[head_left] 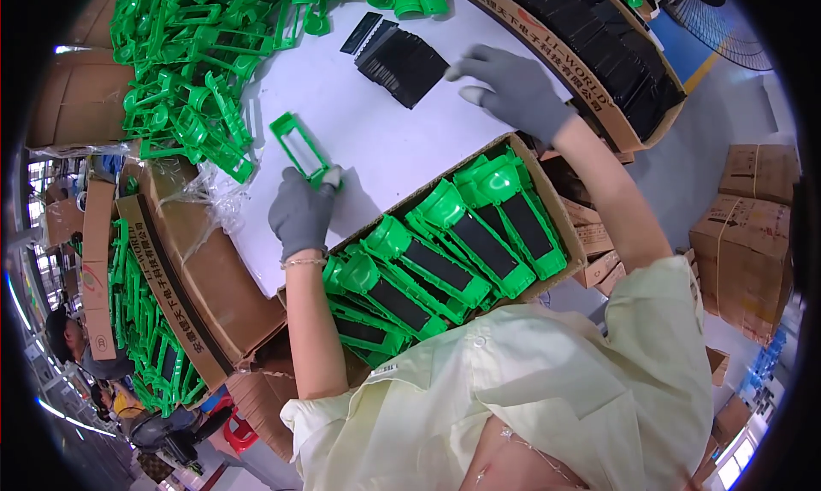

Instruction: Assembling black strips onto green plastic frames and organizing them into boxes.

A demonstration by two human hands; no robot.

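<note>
Grey work gloves cover both of my hands. My left hand (303, 209) is closed on the lower end of a green plastic frame (301, 149), which has a long rectangular opening and is tilted over the white table. To the right, my right hand (506, 85) is open, its fingers apart at the right edge of a stack of thin black rectangular panels (409, 68). That stack lies slightly fanned on the table. Nearest my body stands a cardboard box (575, 226) holding several green frames (453, 234) with black panels fitted in them.
Loose green frames (184, 72) are heaped at the far left of the white table (359, 140). A long carton (637, 63) of black panels stands far right. Another carton of green frames (154, 320) is at left. Stacked boxes (742, 251) and a fan (714, 20) stand right.
</note>
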